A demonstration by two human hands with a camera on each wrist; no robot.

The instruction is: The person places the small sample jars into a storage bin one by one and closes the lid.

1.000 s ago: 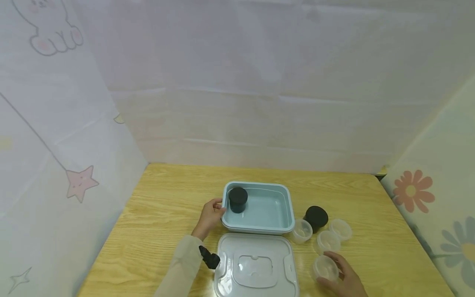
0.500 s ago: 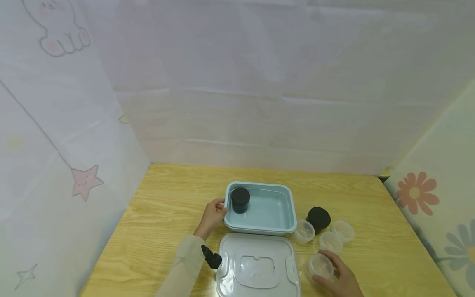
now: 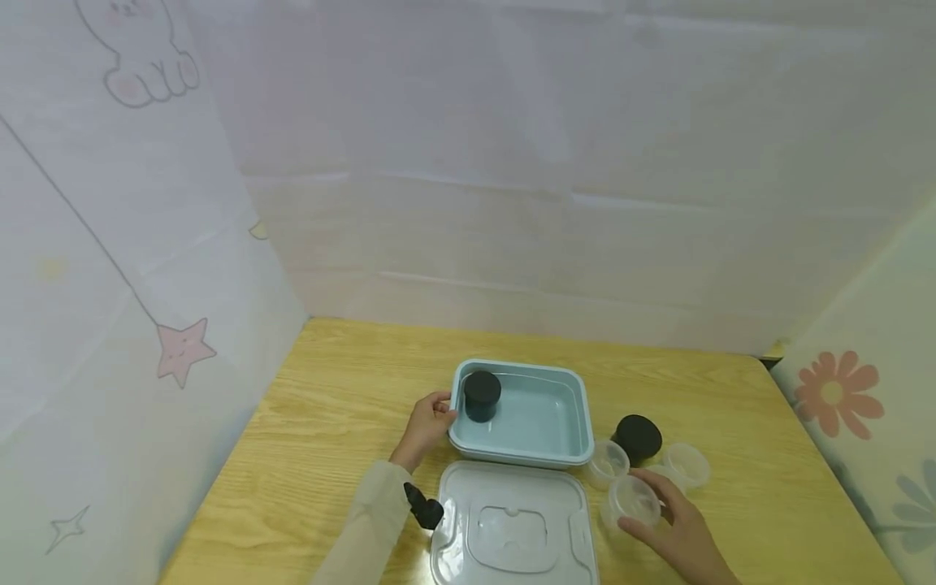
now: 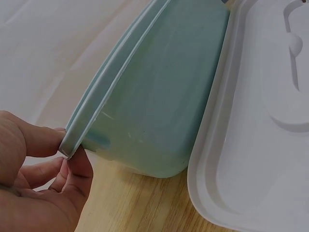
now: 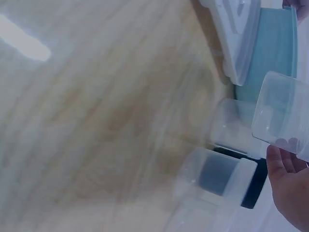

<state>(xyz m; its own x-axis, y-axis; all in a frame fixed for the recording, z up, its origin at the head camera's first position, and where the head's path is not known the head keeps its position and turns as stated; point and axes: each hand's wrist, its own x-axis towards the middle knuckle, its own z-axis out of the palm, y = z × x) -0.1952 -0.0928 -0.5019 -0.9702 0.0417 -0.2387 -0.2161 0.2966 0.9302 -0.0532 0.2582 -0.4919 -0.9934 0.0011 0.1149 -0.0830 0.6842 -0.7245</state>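
My left hand (image 3: 426, 426) pinches the left rim of a light blue rectangular box (image 3: 539, 418); in the left wrist view, thumb and fingers (image 4: 79, 169) close on the rim's corner. A black round jar (image 3: 482, 396) stands inside the box at its left. My right hand (image 3: 683, 528) grips a clear round plastic tub (image 3: 633, 500) between thumb and fingers, in front of the other tubs. The right wrist view has this held tub (image 5: 279, 108) raised off the table, close to the blue box.
A pale grey lid (image 3: 512, 532) lies flat in front of the box. Right of the box are a clear tub (image 3: 608, 463), a second black jar (image 3: 638, 437) and another clear tub (image 3: 688, 465). One more tub is mostly hidden behind my right hand.
My right hand has lifted the clear tub and carried it forward toward the box, over the other tubs. My left hand has stayed on the box rim. The head view has shifted slightly.
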